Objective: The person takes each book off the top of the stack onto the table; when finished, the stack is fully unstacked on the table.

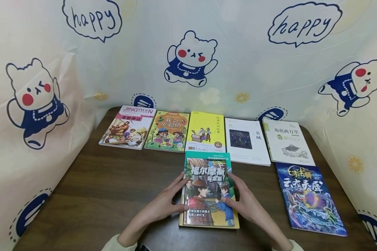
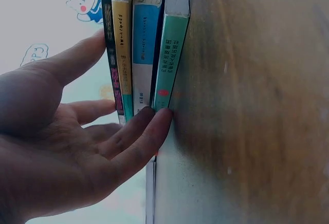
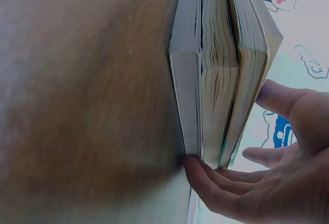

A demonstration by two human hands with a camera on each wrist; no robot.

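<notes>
A stack of several books (image 1: 205, 188) lies at the near middle of the table. Its top book has two cartoon figures on a glossy cover, and a teal-topped book (image 1: 207, 154) sticks out behind it. My left hand (image 1: 163, 204) holds the stack's left side, thumb at the top cover, fingers against the spines. Those spines are black, yellow, blue-and-white and green (image 2: 172, 54) in the left wrist view. On the other side my right hand (image 1: 246, 200) grips the stack, its thumb on the cover and fingertips low by the page edges (image 3: 218, 95).
Along the table's (image 1: 97, 195) back edge lie a pink-topped book (image 1: 128, 127), a green cartoon book (image 1: 167, 130), a yellow book (image 1: 205, 130), a white book (image 1: 246, 141) and a pale book (image 1: 287, 141). A blue book (image 1: 312, 198) lies at right. Patterned cloth (image 1: 122, 62) surrounds the table.
</notes>
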